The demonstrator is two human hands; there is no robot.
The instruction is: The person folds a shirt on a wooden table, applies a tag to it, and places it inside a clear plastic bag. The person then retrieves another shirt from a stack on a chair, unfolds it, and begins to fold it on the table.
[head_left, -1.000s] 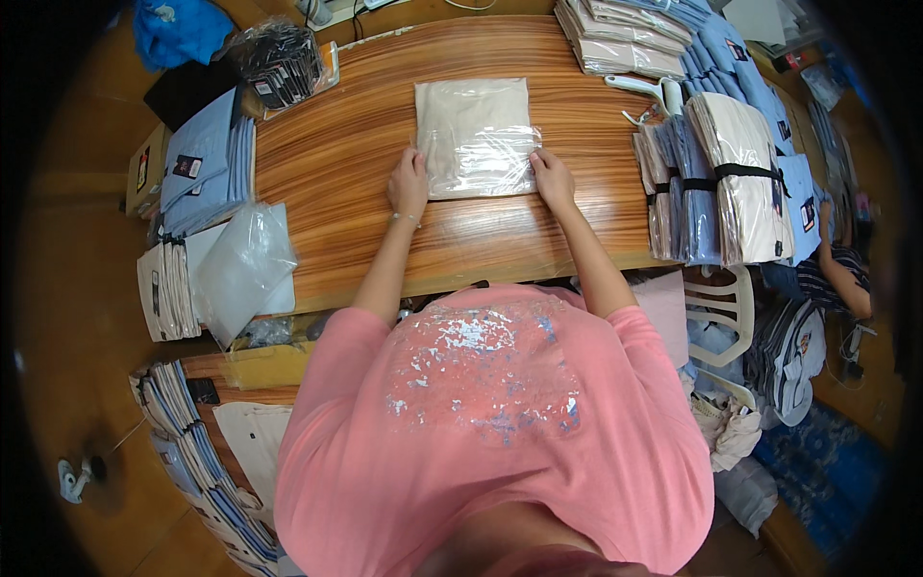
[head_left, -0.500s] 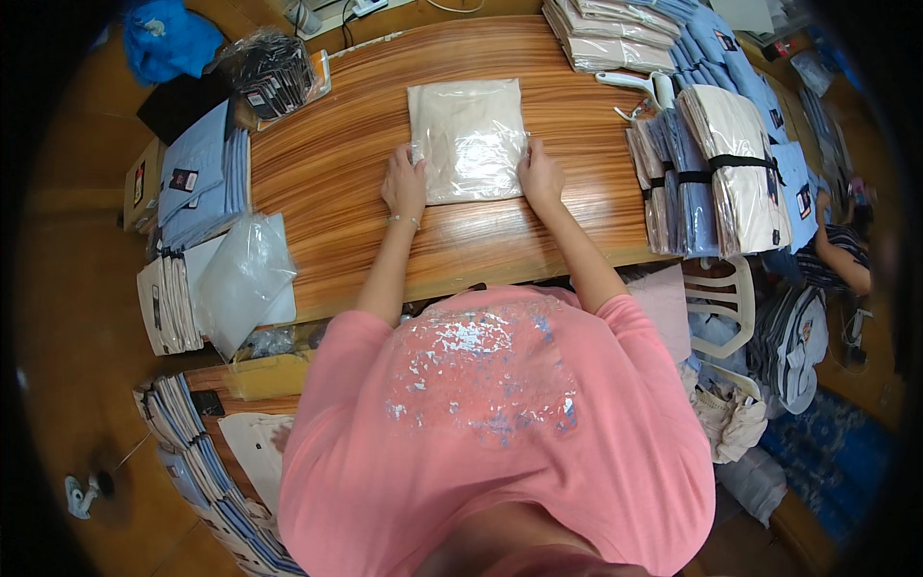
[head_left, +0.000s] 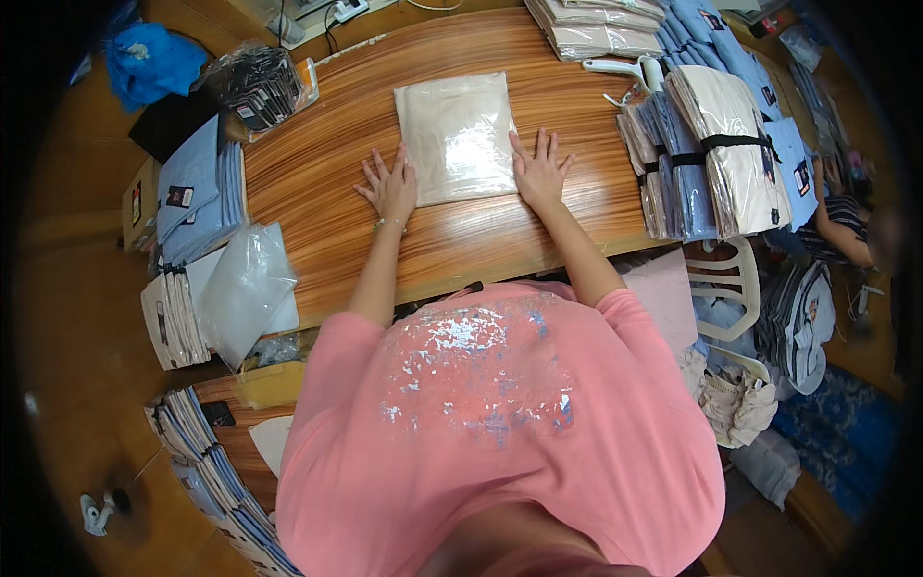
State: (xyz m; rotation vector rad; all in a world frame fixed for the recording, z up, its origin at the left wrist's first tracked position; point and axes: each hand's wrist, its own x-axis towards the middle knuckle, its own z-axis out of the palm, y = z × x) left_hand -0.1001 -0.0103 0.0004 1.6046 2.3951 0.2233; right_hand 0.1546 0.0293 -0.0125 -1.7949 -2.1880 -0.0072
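A folded beige garment in a clear plastic bag (head_left: 454, 135) lies flat on the wood-grain table (head_left: 327, 163), with light glaring off its lower right part. At its left edge, my left hand (head_left: 391, 188) rests with fingers spread, the thumb side by the plastic. My right hand (head_left: 540, 171) lies open at the opposite edge, its thumb close to the bag and the other fingers fanned over the wood. Neither hand grips anything. A thin bracelet circles my left wrist.
At the right stand strapped stacks of bagged beige and blue garments (head_left: 735, 159); a white lint roller (head_left: 625, 69) lies behind them. On the left are folded blue shirts (head_left: 192, 183), clear plastic bags (head_left: 245, 288) and a pack of black tags (head_left: 260, 91). A white chair (head_left: 731, 288) stands right.
Both hands have gone from curling around the bag's side edges to lying flat with fingers spread beside it. The whole view has shifted slightly.
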